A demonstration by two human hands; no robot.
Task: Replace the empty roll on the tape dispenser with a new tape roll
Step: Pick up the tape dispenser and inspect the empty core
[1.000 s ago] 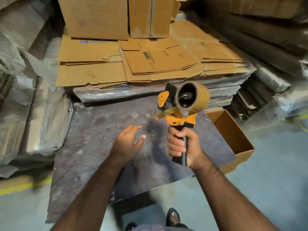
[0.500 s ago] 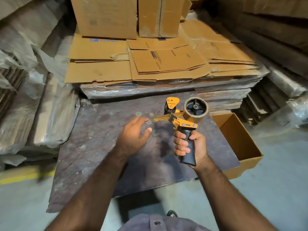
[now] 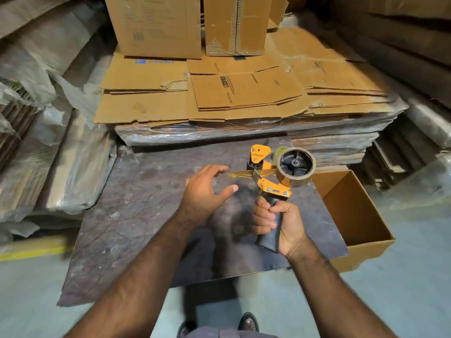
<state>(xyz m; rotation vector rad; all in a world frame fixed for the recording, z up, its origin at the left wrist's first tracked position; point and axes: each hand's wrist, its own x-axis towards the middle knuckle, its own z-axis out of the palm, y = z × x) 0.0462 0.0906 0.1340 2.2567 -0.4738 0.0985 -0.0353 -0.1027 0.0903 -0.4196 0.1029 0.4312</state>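
My right hand (image 3: 280,222) grips the black handle of the orange tape dispenser (image 3: 271,176), holding it upright above the right part of the dark, mottled surface (image 3: 136,211), with a brown tape roll (image 3: 296,167) seated on its black hub and a strip of tape (image 3: 240,174) reaching left from the roll. My left hand (image 3: 203,193) hovers just left of that strip, fingers spread and loosely bent, holding nothing. An open cardboard box (image 3: 353,211) stands at the surface's right edge, just beside the dispenser. On the far side, flattened cardboard sheets (image 3: 219,93) lie stacked on a plastic-wrapped pile, with upright cartons (image 3: 156,23) behind them. Plastic-wrapped bundles (image 3: 61,162) crowd the left, and more stacked board fills the right. The grey floor (image 3: 390,289) runs along the near side, a yellow line (image 3: 31,250) crossing it at left, and my sandalled foot (image 3: 249,323) shows at the bottom edge.
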